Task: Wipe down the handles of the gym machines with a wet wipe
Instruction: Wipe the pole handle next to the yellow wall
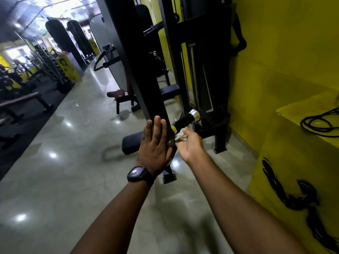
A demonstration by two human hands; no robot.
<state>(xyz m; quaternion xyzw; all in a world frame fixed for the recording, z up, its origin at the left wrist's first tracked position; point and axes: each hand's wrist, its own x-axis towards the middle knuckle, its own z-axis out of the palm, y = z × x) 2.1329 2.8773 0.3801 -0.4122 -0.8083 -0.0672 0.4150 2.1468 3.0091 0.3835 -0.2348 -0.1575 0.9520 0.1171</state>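
Note:
A black machine handle (185,119) with silver end caps sticks out from the black gym machine frame (146,79). My right hand (190,145) holds a crumpled white wet wipe (180,135) just under the near end of that handle. My left hand (154,145), a black watch on its wrist, lies flat with straight fingers against the machine's slanted black upright.
A yellow wall and a yellow box (297,162) with a coiled black cable (319,123) stand close on the right. A dark padded seat (131,143) sits low by the machine. Benches (121,96), punching bags (60,39) and racks stand further along the glossy tiled floor.

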